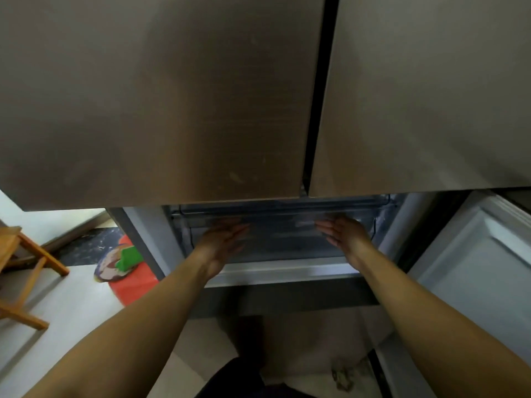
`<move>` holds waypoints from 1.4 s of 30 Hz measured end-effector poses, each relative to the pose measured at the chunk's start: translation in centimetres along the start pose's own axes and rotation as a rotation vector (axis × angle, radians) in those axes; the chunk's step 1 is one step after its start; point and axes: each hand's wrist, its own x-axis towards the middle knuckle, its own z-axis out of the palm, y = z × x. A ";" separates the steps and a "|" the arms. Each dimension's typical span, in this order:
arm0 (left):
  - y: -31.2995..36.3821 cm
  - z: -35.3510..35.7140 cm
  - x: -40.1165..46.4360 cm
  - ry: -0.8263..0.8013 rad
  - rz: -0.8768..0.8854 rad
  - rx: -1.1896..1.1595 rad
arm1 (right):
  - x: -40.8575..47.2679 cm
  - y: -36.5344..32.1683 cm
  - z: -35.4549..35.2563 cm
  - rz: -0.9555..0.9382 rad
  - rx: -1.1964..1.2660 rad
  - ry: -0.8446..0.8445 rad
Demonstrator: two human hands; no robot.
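I face a fridge with two shut upper doors (172,96) in a brushed bronze finish. Below them the lower compartment stands open, and a clear plastic drawer (281,239) sits inside it. My left hand (221,242) lies flat against the drawer's front on the left, fingers straight. My right hand (342,234) rests with straight fingers against the drawer's front on the right. Both forearms reach in from the bottom of the view. What the drawer holds is too dim to tell.
The lower right door (471,268) is swung open at the right, its white inner panel showing. A wooden stool (26,271) stands at the left. A round red mat (126,268) with a colourful picture lies on the pale floor beside the fridge.
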 end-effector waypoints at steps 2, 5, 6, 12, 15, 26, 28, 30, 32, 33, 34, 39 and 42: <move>-0.2 -0.2 -0.1 -0.041 0.005 -0.015 | -0.1 0.3 -0.2 0.010 0.002 -0.014; -0.6 0.3 -1.3 -0.073 -0.027 -0.078 | -1.3 0.9 -0.1 -0.009 0.111 -0.044; -0.7 0.7 -1.7 -0.077 -0.049 -0.088 | -1.8 0.9 0.0 -0.001 0.161 -0.044; -2.8 7.1 -7.7 -0.182 -0.119 0.117 | -9.7 -0.8 -2.5 -0.007 0.105 0.059; -4.8 13.4 -11.9 -0.255 -0.027 0.246 | -15.6 -1.9 -5.7 -0.149 -0.082 0.176; -12.3 32.9 -26.9 -0.675 1.000 0.845 | -39.4 -7.5 -19.0 -0.581 -1.071 0.961; -13.6 34.2 -28.4 -0.788 1.082 1.195 | -41.6 -6.2 -22.1 -0.222 -1.211 1.002; -14.1 34.6 -28.9 -0.806 1.136 1.430 | -43.4 -4.5 -23.5 0.090 -1.268 0.917; -13.8 34.4 -29.2 -0.809 1.130 1.499 | -44.7 -3.7 -23.3 0.166 -1.292 0.835; -13.5 34.2 -29.4 -0.819 1.112 1.523 | -45.2 -3.6 -22.9 0.156 -1.293 0.794; -13.2 33.8 -29.9 -0.827 1.086 1.544 | -45.7 -3.7 -22.3 0.146 -1.279 0.751; -12.0 30.4 -31.7 -0.792 1.003 1.583 | -47.7 -4.2 -18.8 0.181 -1.160 0.493; -10.4 26.4 -33.3 -0.795 0.917 1.651 | -48.3 -3.4 -15.3 0.227 -1.052 0.422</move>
